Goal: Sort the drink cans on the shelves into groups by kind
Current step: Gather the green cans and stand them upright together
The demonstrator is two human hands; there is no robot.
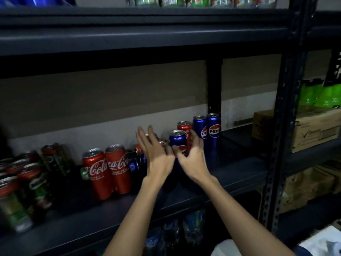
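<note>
Your right hand (191,159) curls round the blue Pepsi can (178,140) just right of the frame's centre, thumb across its front, while your left hand (156,150) hangs beside it with fingers straight and spread, holding nothing. Two more Pepsi cans (207,130) stand upright further right, against the back wall, so that is the natural home for this one. A red Coca-Cola can (185,129) stands directly behind your can and between it and that pair; lift clear of it rather than sliding, or you will likely knock it over. Use the free left hand to take that red can toward the two Coca-Cola cans (107,170) left of centre. Behind your left hand a few cans seem to lie on their sides, though blur makes this uncertain. Keep the green cans (27,182) at lower left undisturbed.
</note>
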